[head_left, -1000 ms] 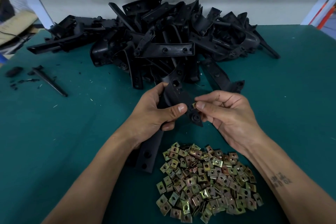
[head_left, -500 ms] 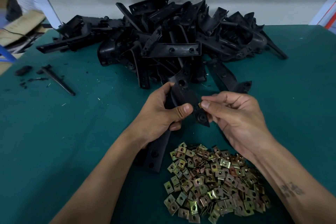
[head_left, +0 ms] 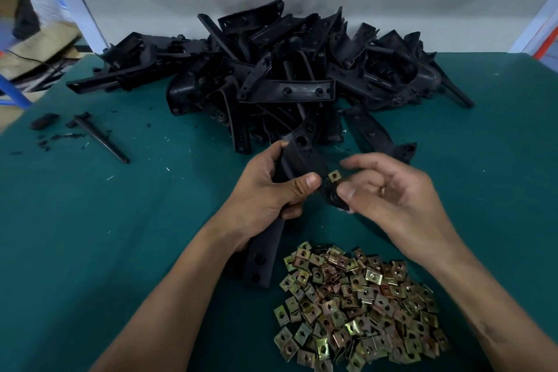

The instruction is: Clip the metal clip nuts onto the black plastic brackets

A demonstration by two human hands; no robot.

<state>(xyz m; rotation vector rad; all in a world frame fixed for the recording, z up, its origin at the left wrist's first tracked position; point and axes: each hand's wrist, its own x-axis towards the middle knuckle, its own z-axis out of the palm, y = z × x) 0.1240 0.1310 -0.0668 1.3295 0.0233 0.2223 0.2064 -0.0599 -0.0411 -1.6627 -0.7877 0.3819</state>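
i can read no brand or writing anywhere; a dark mark on the right forearm is too smeared to make out. my left hand (head_left: 265, 190) grips a black bracket (head_left: 305, 157) in front of me, above the green table (head_left: 90, 235), thumb laid across its face. the bracket's long axis runs from lower left, near me, up and away, then bends toward the right; the palm covers its middle. a clip nut (head_left: 334, 175) sits on the bracket's right edge, just past the thumb tip. my right hand (head_left: 389, 193) is beside that end with fingers loosely spread and blurred, and i cannot tell whether a fingertip touches the bracket. loose clip nuts (head_left: 359, 305) lie heaped near me. more brackets (head_left: 287, 81) are piled at the far side, tangled so single pieces are hard to separate.
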